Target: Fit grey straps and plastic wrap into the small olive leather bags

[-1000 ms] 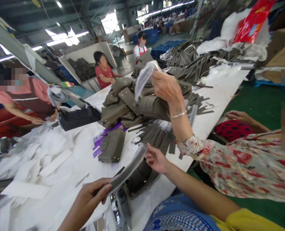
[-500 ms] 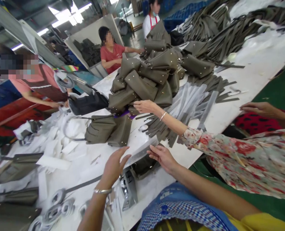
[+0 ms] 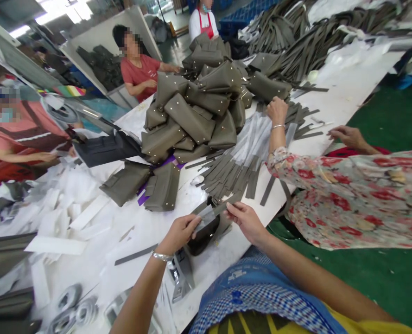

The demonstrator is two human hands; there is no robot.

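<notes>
White sheets (image 3: 60,246) scattered left. Left hand (image 3: 180,232) pinching a dark strap (image 3: 211,215) at its clear-wrapped section. Strap spans both hands, over a dark bag (image 3: 206,237). Right hand (image 3: 246,221) pinching its bare section. Farther right, co-worker's hand (image 3: 277,111) at the strap pile (image 3: 233,172).

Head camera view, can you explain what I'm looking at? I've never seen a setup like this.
There is no machine here, just a person's two bare hands. The camera is worn on that person's head, looking forward and down. The left hand and right hand hold a flat olive strap partly covered by translucent film. On the white table lie a heap of studded olive bags, a fan of loose straps and scattered white sheets. The floral sleeve at the right is a co-worker's.
</notes>
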